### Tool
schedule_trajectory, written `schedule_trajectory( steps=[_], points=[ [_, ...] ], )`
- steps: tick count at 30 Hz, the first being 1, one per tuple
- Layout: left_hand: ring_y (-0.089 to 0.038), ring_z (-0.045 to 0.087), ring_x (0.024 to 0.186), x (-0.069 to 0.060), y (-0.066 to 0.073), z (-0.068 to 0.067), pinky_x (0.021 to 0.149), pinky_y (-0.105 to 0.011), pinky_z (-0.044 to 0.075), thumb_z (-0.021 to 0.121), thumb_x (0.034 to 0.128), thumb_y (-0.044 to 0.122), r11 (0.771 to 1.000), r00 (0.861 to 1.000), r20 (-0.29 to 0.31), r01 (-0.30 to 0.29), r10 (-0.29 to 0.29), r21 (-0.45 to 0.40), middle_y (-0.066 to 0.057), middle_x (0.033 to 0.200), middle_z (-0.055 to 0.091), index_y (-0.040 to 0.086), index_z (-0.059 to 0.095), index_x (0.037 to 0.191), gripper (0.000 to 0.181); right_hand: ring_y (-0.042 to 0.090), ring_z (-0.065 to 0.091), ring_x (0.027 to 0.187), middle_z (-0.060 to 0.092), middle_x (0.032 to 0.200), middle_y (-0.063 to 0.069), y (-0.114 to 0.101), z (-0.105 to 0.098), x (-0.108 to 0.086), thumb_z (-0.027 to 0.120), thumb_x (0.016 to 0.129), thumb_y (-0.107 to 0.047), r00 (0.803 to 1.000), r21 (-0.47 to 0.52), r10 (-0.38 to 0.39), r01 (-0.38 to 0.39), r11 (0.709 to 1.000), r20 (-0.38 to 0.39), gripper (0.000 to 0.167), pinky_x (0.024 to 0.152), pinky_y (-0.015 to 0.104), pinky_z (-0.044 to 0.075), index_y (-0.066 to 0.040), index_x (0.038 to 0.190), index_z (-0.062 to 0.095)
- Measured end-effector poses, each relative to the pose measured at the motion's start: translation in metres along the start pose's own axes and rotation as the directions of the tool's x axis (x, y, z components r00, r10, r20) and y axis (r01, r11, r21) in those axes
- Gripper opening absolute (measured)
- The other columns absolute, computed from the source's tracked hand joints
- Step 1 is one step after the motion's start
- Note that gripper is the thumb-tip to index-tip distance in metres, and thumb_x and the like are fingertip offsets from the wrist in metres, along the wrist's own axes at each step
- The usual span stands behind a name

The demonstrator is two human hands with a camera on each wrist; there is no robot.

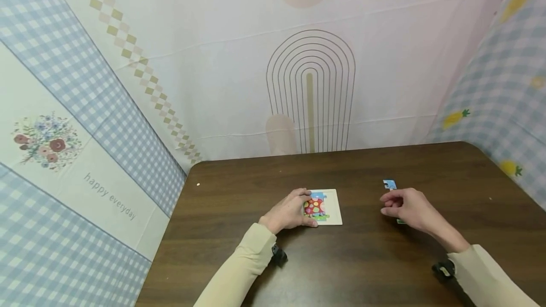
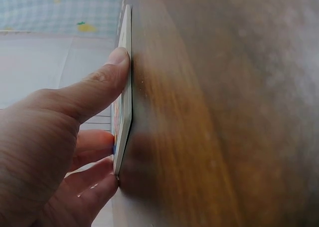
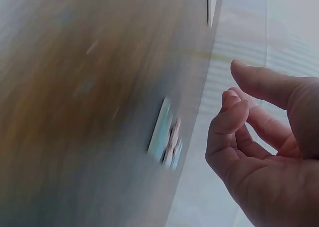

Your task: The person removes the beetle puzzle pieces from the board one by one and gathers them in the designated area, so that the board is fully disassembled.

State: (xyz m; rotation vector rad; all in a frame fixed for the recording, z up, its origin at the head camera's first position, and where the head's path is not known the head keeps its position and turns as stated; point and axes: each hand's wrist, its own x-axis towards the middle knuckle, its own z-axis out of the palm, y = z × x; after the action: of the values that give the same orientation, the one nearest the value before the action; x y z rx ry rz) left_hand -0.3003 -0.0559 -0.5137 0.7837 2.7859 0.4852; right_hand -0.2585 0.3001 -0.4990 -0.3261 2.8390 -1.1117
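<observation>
Brown desk (image 1: 341,264): the left hand (image 1: 290,210) clamps a puzzle (image 1: 334,210) by its left side, midway between the desk's side edges. The right hand (image 1: 413,207), thumb and fingers apart, hovers over loose pieces (image 1: 392,185), perhaps three, toward the right edge.

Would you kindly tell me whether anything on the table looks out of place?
A white speck lies near the far left corner of the table, well apart from the board. It looks like stray debris, though it is too small to identify. Nothing looks spilled.
</observation>
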Motion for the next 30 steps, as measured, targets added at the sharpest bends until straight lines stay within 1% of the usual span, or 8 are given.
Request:
schedule_trajectory(
  steps=[2, 6, 9, 14, 19, 23, 27, 30],
  points=[
    [-0.022, 0.05, 0.156, -0.001, 0.0, 0.0, 0.127, -0.034, 0.044, 0.091, 0.0888, 0.046, 1.0, 1.0, -0.005, -0.009, 0.009, 0.006, -0.006, 0.165, 0.054, 0.006, 0.068, 0.147, 0.074, 0.002, 0.058, 0.079, 0.074, 0.093, 0.003, -0.007, 0.006, 0.005, 0.084, 0.094, -0.013, 1.0, -0.001, -0.02, 0.02, 1.0, -0.001, 0.024, 0.068, 0.022, 0.051, 0.002, 0.112, 0.078],
    [-0.019, 0.058, 0.142, -0.002, -0.001, -0.001, 0.117, -0.03, 0.051, 0.092, 0.088, 0.048, 0.999, 1.0, -0.016, -0.026, 0.026, 0.025, -0.006, 0.158, 0.056, 0.008, 0.071, 0.142, 0.07, 0.004, 0.059, 0.079, 0.075, 0.091, 0.002, -0.02, 0.019, 0.017, 0.084, 0.094, -0.011, 0.998, 0.004, -0.059, 0.059, 0.998, -0.013, 0.019, 0.068, 0.021, 0.051, 0.001, 0.108, 0.08],
    [-0.018, 0.06, 0.135, -0.002, -0.001, -0.001, 0.112, -0.029, 0.053, 0.091, 0.088, 0.049, 0.999, 0.999, -0.022, -0.034, 0.035, 0.031, -0.006, 0.155, 0.057, 0.009, 0.072, 0.14, 0.069, 0.006, 0.06, 0.079, 0.075, 0.089, 0.002, -0.029, 0.029, 0.026, 0.084, 0.093, -0.01, 0.997, 0.01, -0.073, 0.073, 0.997, -0.012, 0.016, 0.068, 0.021, 0.05, 0.0, 0.106, 0.081],
    [-0.019, 0.062, 0.138, -0.001, 0.0, -0.001, 0.115, -0.03, 0.052, 0.092, 0.0866, 0.05, 0.999, 0.999, -0.023, -0.029, 0.03, 0.031, -0.006, 0.157, 0.058, 0.009, 0.072, 0.141, 0.071, 0.013, 0.06, 0.081, 0.074, 0.09, 0.005, -0.042, 0.044, 0.042, 0.082, 0.094, -0.009, 0.996, 0.005, -0.087, 0.087, 0.996, 0.021, 0.016, 0.068, 0.023, 0.049, 0.001, 0.107, 0.081],
    [-0.021, 0.063, 0.138, 0.0, -0.001, -0.001, 0.115, -0.031, 0.053, 0.092, 0.0865, 0.049, 1.0, 0.999, -0.023, -0.021, 0.022, 0.01, -0.006, 0.157, 0.059, 0.009, 0.072, 0.141, 0.071, 0.015, 0.059, 0.08, 0.073, 0.091, 0.007, -0.053, 0.059, 0.059, 0.08, 0.096, -0.006, 0.994, 0.015, -0.092, 0.092, 0.996, 0.059, 0.015, 0.068, 0.024, 0.049, 0.002, 0.109, 0.08],
    [-0.021, 0.063, 0.137, 0.002, -0.001, -0.001, 0.115, -0.032, 0.053, 0.092, 0.0871, 0.049, 1.0, 0.999, -0.028, -0.02, 0.02, 0.0, -0.006, 0.156, 0.059, 0.008, 0.073, 0.139, 0.069, 0.016, 0.059, 0.081, 0.074, 0.093, 0.009, -0.057, 0.067, 0.071, 0.078, 0.097, -0.004, 0.99, 0.016, -0.112, 0.111, 0.994, 0.085, 0.017, 0.07, 0.025, 0.051, 0.003, 0.112, 0.08],
    [-0.02, 0.063, 0.137, 0.003, 0.0, -0.002, 0.116, -0.031, 0.053, 0.092, 0.0869, 0.049, 1.0, 0.999, -0.03, -0.012, 0.012, -0.004, -0.006, 0.157, 0.059, 0.008, 0.073, 0.137, 0.067, 0.016, 0.06, 0.08, 0.075, 0.094, 0.011, -0.059, 0.072, 0.081, 0.078, 0.096, -0.002, 0.986, -0.014, -0.144, 0.146, 0.989, 0.086, 0.017, 0.07, 0.026, 0.052, 0.004, 0.111, 0.08],
    [-0.021, 0.063, 0.137, 0.004, 0.0, -0.002, 0.116, -0.031, 0.053, 0.092, 0.087, 0.048, 1.0, 1.0, -0.028, -0.001, 0.001, -0.007, -0.007, 0.157, 0.058, 0.008, 0.073, 0.136, 0.067, 0.017, 0.06, 0.08, 0.075, 0.093, 0.012, -0.061, 0.076, 0.088, 0.078, 0.095, -0.002, 0.985, -0.031, -0.15, 0.153, 0.988, 0.084, 0.016, 0.071, 0.026, 0.052, 0.004, 0.11, 0.08]
  ],
)
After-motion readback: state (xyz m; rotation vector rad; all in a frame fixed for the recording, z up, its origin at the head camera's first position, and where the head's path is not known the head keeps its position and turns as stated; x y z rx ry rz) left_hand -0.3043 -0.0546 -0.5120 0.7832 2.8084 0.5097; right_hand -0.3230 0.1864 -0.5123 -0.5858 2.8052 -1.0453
